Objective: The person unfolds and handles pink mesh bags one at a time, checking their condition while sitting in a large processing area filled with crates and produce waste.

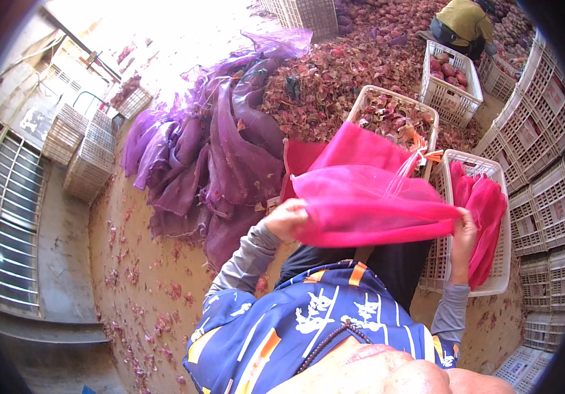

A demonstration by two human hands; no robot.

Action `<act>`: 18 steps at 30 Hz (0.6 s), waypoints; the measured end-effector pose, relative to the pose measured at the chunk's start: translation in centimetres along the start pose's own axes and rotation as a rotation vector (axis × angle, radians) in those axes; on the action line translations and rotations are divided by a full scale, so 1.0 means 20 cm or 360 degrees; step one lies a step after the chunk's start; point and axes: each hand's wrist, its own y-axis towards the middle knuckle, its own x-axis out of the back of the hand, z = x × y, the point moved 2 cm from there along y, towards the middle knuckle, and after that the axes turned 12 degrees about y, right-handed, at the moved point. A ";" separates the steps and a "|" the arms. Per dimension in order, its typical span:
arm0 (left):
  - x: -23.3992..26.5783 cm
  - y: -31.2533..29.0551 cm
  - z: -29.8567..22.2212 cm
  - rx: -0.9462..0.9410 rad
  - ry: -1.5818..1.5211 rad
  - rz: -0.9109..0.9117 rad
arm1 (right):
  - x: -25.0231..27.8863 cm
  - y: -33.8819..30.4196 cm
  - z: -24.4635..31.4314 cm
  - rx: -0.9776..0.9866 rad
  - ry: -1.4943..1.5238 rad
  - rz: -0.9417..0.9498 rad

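A bright pink mesh bag (374, 213) is stretched sideways above my lap. My left hand (287, 220) is closed on its left edge, and my right hand (464, 233) pinches its right corner. White and orange strings (417, 157) hang at the bag's far side. More pink mesh (355, 148) lies just beyond it, partly hidden. To the right, a white plastic crate (505, 262) holds folded pink mesh bags (489, 210). Beyond my hands stands a crate (371, 92) of onions and loose skins (394, 118).
Purple mesh sacks (230, 151) are heaped at the left, beside onion skins (322, 85). A crate of red onions (450, 72) stands far right near a crouching person (463, 26). Stacked crates (538, 125) line the right side. A barred window (7, 217) is at the left.
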 end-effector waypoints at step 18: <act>0.26 0.10 0.18 -0.0406 -0.0396 -0.1073 | -0.17 -0.09 0.18 0.0080 -0.0698 0.0524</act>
